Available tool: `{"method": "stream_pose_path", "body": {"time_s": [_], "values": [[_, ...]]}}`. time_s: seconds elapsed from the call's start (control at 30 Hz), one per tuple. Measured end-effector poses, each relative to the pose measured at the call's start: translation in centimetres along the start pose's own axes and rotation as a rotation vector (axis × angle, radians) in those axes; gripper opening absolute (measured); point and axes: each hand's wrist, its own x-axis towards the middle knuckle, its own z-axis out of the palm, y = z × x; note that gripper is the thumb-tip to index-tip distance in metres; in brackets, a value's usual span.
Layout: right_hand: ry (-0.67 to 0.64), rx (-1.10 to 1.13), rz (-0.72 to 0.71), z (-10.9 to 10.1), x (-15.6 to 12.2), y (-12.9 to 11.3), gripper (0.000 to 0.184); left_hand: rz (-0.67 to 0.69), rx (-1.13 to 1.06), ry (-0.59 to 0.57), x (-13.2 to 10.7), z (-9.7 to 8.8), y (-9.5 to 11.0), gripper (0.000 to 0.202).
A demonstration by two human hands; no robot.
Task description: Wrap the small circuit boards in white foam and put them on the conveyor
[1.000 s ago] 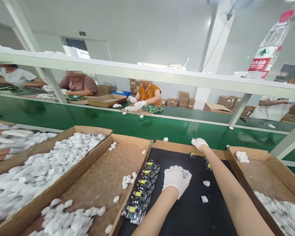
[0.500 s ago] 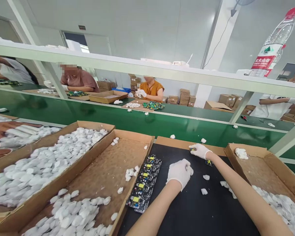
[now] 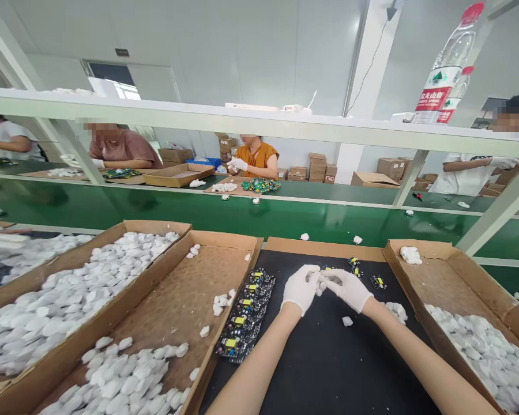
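Note:
My gloved left hand and my gloved right hand meet above a black mat. Their fingertips are closed around a small white lump; the gloves partly hide it. Just behind the hands lie small circuit boards with yellow parts, and another board sits to their right. A loose white lump rests below my right hand. Several white lumps lie near my right wrist. Left of my left hand stands a row of joined black circuit boards.
Cardboard trays with white lumps flank the mat: a left tray, a farther left tray and a right tray. Beyond runs a green conveyor belt carrying small pieces. Co-workers sit across it. A shelf with water bottles crosses above.
My right hand has come back from the mat's far edge to meet my left hand. Small boards now show behind the hands. The view has shifted slightly to the right.

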Motion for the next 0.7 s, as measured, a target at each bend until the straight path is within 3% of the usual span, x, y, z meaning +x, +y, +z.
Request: {"method": "stream_pose_path", "body": {"time_s": [0.23,0.43,0.63,0.7], "values": [[0.071,0.219,0.03,1.2,-2.6,0.1,0.03,-0.055,-0.097,-0.05,0.2,-0.4,-0.2,0.023],[0.175,0.118,-0.005,2.6,-4.0,0.4,0.022,-0.068,-0.016,-0.055,0.2,-0.2,-1.2,0.023],[0.163,0.176,0.046,2.4,-4.7,-0.1,0.017,0.062,0.115,-0.056,-0.7,-0.6,0.4,0.029],[0.133,0.201,0.088,2.6,-4.8,0.1,0.015,0.124,0.207,-0.119,-1.0,-0.9,1.0,0.027]]}}
